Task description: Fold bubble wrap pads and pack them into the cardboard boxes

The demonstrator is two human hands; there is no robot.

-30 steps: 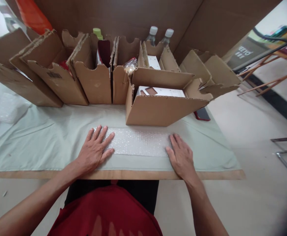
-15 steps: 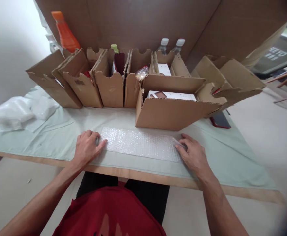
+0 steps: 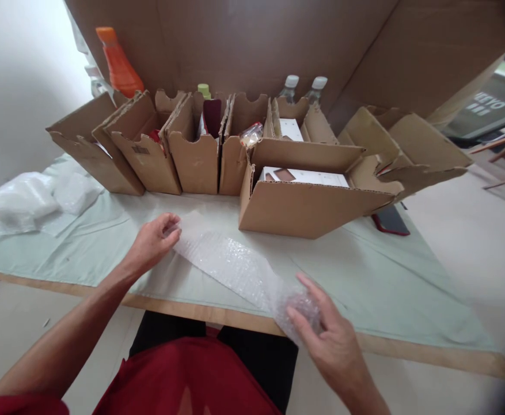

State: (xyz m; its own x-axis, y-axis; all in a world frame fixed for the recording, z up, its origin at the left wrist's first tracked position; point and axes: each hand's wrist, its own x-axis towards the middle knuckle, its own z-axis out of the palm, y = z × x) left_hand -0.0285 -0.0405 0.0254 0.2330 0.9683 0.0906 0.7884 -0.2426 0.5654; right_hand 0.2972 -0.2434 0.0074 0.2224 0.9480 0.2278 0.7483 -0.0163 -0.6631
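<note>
Bubble-wrap strip just came off flat: its right end is up off the green cloth and pulled back to the front edge of the counter, so the strip now runs on a diagonal between the hands instead of straight across. Left hand has its fingers closed in a pinch on the far left end, low over the cloth. Right hand has its fingers curled round the bunched near end, thumb and index finger apart with wrap between them; can't tell how firm that grip is. Net effect: strip is handled from both ends, middle slack and twisting, right part no longer backed by the cloth, so my read is it will crease or fold over easily if the ends aren't kept in line. Nearest item is the open cardboard box just beyond the strip, apart from it, with a white carton inside. More open cardboard boxes stand in a row behind. Clear plastic wrap is piled at far left, a dark phone-like item lies at right.
</note>
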